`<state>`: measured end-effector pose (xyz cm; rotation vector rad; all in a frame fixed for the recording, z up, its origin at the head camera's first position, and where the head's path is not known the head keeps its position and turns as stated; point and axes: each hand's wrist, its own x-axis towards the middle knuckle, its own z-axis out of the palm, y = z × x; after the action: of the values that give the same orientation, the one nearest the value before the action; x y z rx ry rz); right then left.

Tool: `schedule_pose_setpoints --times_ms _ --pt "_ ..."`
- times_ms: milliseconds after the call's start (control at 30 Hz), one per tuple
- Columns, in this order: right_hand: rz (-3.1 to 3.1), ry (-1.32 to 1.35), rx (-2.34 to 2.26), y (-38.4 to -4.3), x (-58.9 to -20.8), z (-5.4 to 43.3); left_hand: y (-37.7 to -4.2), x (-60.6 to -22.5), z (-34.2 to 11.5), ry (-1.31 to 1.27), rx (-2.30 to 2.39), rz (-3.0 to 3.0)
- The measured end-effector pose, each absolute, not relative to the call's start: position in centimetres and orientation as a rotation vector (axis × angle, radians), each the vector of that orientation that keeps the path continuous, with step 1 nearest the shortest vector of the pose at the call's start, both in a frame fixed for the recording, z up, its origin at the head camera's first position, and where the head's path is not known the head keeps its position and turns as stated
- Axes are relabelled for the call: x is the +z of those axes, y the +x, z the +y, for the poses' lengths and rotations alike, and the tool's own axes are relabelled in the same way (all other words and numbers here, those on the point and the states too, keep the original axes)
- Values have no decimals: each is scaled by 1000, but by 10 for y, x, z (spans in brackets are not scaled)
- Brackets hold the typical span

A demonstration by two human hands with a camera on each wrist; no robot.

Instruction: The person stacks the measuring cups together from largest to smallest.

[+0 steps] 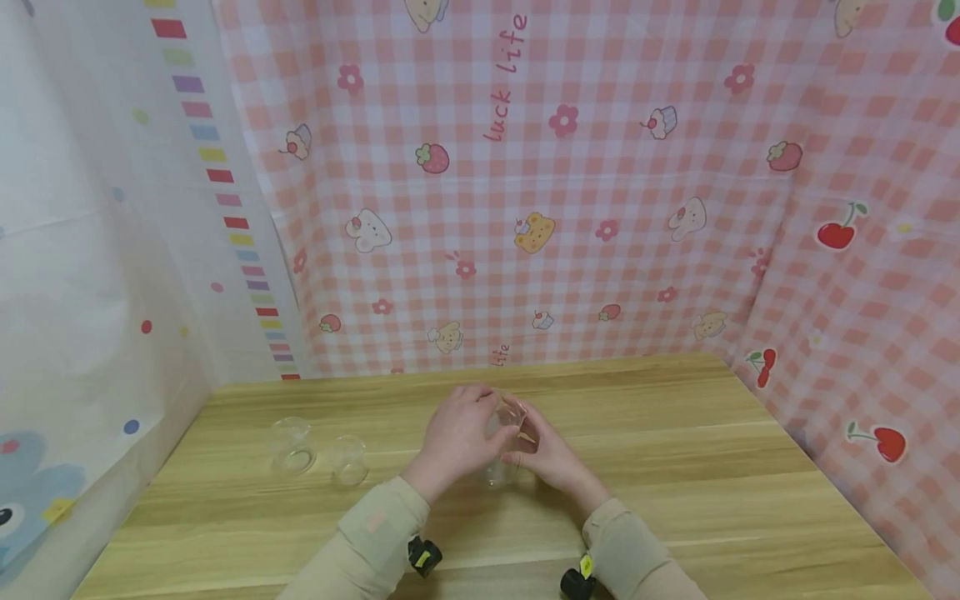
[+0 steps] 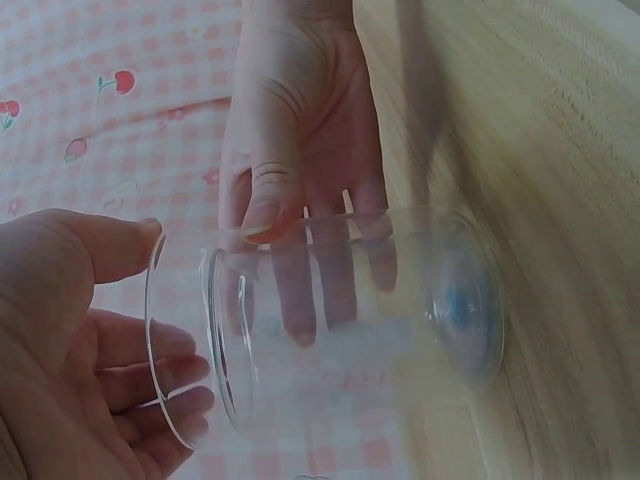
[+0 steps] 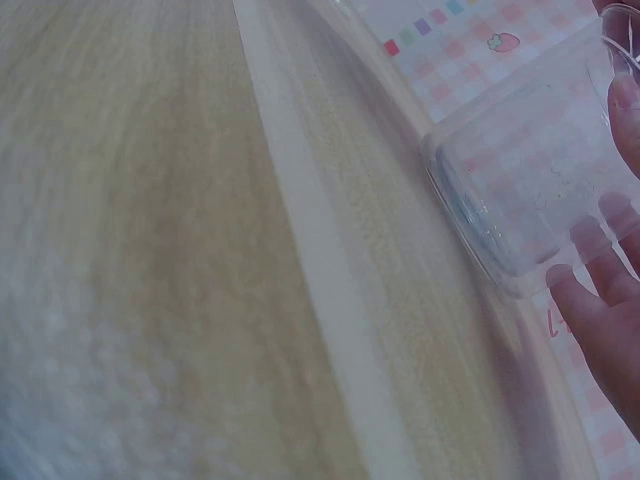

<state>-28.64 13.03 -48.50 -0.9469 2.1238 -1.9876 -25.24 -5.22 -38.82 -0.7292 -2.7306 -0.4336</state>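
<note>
A clear, see-through cup [image 2: 330,290] stands on the wooden table between both hands. A second ring shows just below its rim; whether another cup sits inside I cannot tell. My left hand [image 1: 461,433] holds the rim, its thumb on one side and fingers on the other, as the left wrist view shows. Around the cup's side, my right hand [image 1: 555,458] has its thumb on the near face and its fingers behind, seen through the clear wall. In the right wrist view, the cup's base [image 3: 475,225] and part of the right hand [image 3: 610,330] appear at the right.
Two more clear cups stand to the left on the table, a flared one [image 1: 294,450] and a smaller one [image 1: 350,462]. Pink checked cloth [image 1: 480,200] hangs behind the table [image 1: 675,500] and along its right side; white cloth [image 1: 90,275] hangs at the left.
</note>
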Motion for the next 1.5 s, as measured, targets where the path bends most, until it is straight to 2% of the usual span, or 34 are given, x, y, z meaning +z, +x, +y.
schedule_pose_setpoints --times_ms 567,1133,1500 --pt "2097 -1013 -2011 -289 -487 131 -252 -383 -65 -761 -539 -2638" --pt "2107 -939 -1987 -289 -488 130 -251 -380 -96 -719 -681 -2556" --pt "2076 -913 -2002 -286 -486 129 -243 -386 -108 -685 -592 -2533"
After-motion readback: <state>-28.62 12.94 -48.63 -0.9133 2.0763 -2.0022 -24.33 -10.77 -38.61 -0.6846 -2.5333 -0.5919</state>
